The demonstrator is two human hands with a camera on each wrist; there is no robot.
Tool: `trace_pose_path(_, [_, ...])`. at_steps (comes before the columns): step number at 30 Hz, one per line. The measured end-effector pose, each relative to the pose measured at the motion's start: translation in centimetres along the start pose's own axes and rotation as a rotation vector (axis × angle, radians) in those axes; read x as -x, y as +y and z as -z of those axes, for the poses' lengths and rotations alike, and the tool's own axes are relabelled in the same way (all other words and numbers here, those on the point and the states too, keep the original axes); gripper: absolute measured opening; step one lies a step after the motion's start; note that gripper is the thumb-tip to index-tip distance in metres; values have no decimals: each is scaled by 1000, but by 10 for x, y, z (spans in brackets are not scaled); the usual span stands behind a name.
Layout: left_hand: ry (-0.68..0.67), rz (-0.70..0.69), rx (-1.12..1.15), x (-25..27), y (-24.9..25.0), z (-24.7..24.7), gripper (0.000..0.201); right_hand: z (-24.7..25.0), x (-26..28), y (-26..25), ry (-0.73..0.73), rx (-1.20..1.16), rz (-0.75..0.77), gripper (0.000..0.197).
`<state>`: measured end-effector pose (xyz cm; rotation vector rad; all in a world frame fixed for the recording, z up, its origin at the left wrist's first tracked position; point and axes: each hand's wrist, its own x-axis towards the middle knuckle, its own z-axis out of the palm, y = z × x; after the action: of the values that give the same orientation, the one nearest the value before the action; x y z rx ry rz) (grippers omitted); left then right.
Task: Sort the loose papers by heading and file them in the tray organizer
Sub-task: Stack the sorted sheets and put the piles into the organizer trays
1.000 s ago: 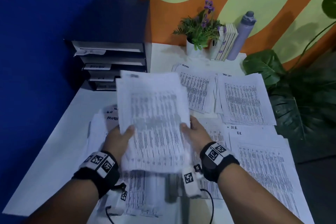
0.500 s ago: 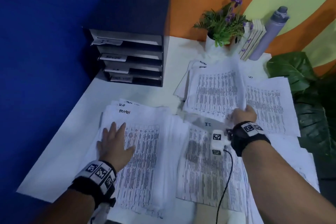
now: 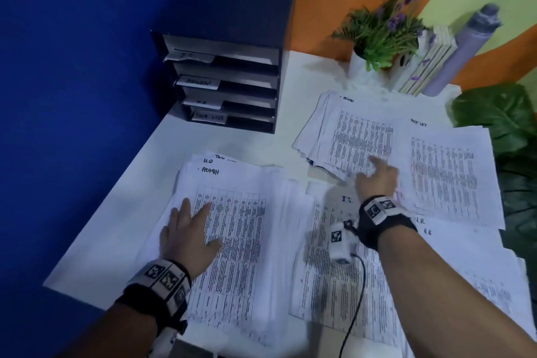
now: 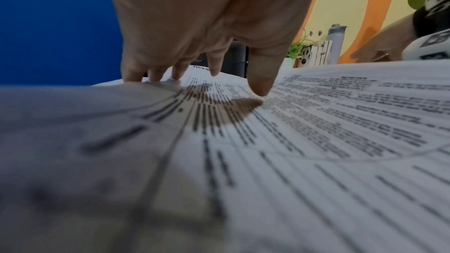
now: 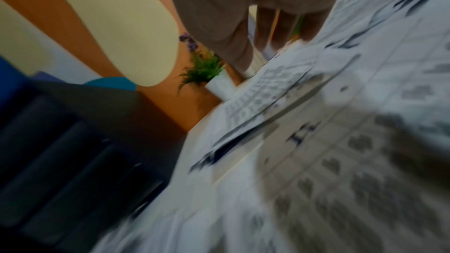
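Item: we rest our flat left hand [image 3: 190, 237] on the mixed near-edge stack [image 3: 232, 241] topped ADMIN; right hand [image 3: 377, 177], fingers extended, touches the far ADMIN pile [image 3: 348, 131], nearer it; tray organizer [image 3: 226, 67] back-left corner.

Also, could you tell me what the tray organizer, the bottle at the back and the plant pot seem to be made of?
Tray organizer: dark, matte, flat panels with square edges, probably laminated board or plastic; I cannot tell which.
Bottle: pale lilac-grey, smooth matte body with a darker grey cap; plastic or coated metal, too blurred to settle.
Plant pot: plain white, smooth, likely ceramic or plastic.
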<state>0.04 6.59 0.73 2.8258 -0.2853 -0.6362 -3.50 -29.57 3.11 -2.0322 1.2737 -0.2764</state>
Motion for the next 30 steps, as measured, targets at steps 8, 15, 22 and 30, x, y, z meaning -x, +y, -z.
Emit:
trace_pose_path(8, [19, 22, 169, 0, -7, 5, 72, -35, 136, 3, -670, -90, 114, 36])
trace_pose_path(15, [-55, -123, 473, 5, -10, 12, 65, -39, 162, 15, -427, 8, 60, 12])
trace_pose_path(22, [-88, 4, 567, 0, -16, 23, 49, -17, 156, 23, -347, -295, -85, 16])
trace_pose_path(30, [-247, -68, 678, 4, -28, 18, 54, -22, 158, 27, -384, -272, -125, 27])
